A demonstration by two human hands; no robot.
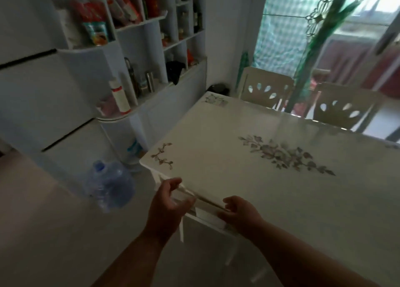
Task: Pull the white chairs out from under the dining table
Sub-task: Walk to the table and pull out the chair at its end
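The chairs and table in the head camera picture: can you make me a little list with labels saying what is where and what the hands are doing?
table: white dining table with flower patterns on top
near chair: white chair, top rail at the table's near edge, mostly tucked under
left hand: left hand around the rail's left end
right hand: right hand gripping the rail's right part
far chairs: two chair backs behind the far edge
floor: big water bottle left of the table
wall: shelves holding bottles and packets

Glossy, smooth floral-printed dining table [249,156], clear plastic water jug [110,185], painted white chairs [267,87] with cut-out backs
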